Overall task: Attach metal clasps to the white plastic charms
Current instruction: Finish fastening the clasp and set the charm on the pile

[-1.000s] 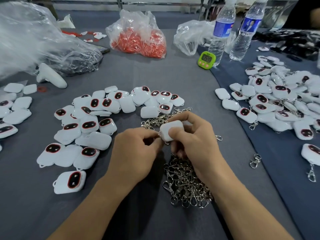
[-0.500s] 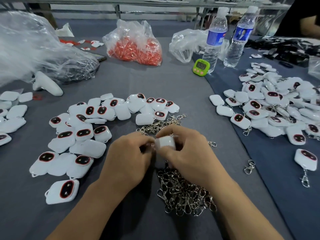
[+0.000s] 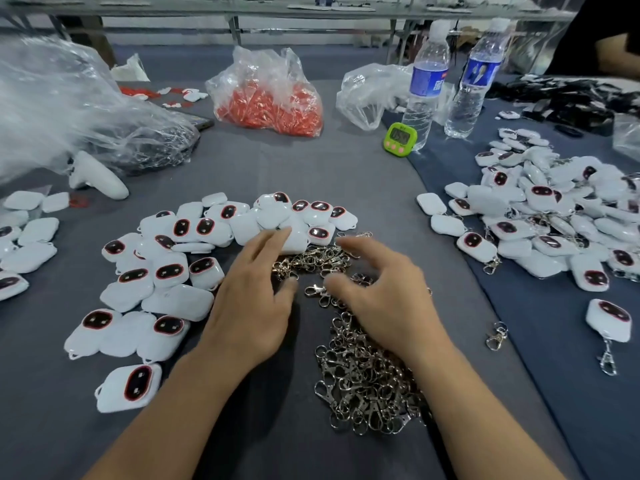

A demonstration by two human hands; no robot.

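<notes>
Loose white plastic charms with dark red-rimmed faces lie spread across the grey table, left of centre. A heap of metal clasps sits between my forearms and reaches up under my fingers. My left hand is stretched forward, its fingertips touching a plain white charm at the pile's edge. My right hand hovers over the clasps with its fingers spread and loosely bent, holding nothing. On the blue cloth at right lies a pile of charms with clasps attached.
Behind stand a bag of red parts, two water bottles, a green timer and a white controller. A big clear plastic bag fills the far left. One stray clasp lies right. Another person's arm shows top right.
Both hands held one white charm between them earlier. Now they have parted and let it go; the left reaches to the charm pile, the right spreads over the clasps.
</notes>
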